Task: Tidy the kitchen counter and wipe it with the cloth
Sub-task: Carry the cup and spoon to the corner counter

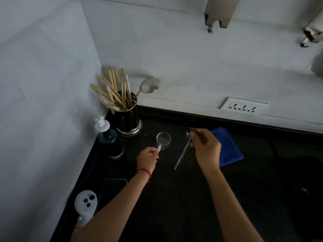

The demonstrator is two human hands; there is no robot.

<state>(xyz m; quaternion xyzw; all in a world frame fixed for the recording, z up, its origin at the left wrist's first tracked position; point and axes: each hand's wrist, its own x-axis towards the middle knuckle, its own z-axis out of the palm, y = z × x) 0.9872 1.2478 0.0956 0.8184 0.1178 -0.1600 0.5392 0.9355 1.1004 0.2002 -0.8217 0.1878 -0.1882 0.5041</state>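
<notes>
Both hands are over the dark counter (174, 206), each with something in it. Her left hand (147, 158) has its fingers curled round the pale handle of a small clear measuring cup (163, 140), which sits just above or on the counter; I cannot tell which. Her right hand (206, 149) pinches a metal spoon (185, 149) near its bowl, the handle slanting down towards her, clear of the counter.

Just behind the right hand lies the blue cloth (229, 151), folded flat on the counter and partly hidden by the hand.

In the corner stands a perforated metal holder (128, 121) full of wooden sticks and one ladle. Just beside it is a pump bottle (106, 133). Nearer the left edge lie a phone (111, 191) and a white device (84, 205). A socket (243, 107) sits in the wall behind.
</notes>
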